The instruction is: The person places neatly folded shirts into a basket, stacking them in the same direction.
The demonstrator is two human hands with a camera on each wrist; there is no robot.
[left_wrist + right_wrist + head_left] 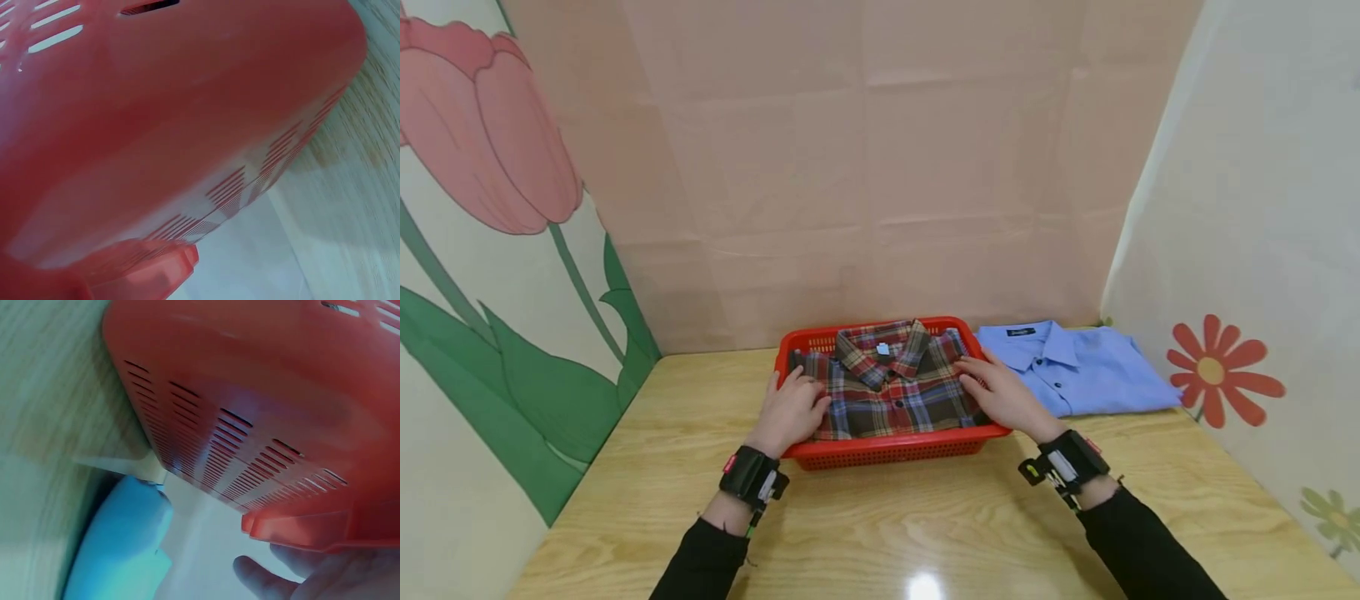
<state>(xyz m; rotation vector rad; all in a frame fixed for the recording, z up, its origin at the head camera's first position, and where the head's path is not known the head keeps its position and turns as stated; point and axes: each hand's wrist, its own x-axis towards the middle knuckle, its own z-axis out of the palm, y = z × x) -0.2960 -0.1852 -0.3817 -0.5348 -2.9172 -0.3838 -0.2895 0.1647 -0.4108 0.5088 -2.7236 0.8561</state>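
Observation:
A red plastic basket (887,451) holds a folded plaid shirt (887,408), collar at the far side and buttons facing up. My left hand (788,414) lies over the basket's left rim, fingers bent loosely on the shirt's left side. Over the right rim is my right hand (1002,395), with some fingertips on the shirt's right edge. The right wrist view shows fingers (262,578) outside the basket, just past its rim. Only the slotted basket wall (187,125) and rim fill most of the left wrist view; the left hand is hidden there.
A folded light blue shirt (1075,375) lies on the wooden table (880,517) just right of the basket. Behind stands a brownish paper-covered wall (865,183). Flower-printed panels (1262,250) rise at both sides of the table.

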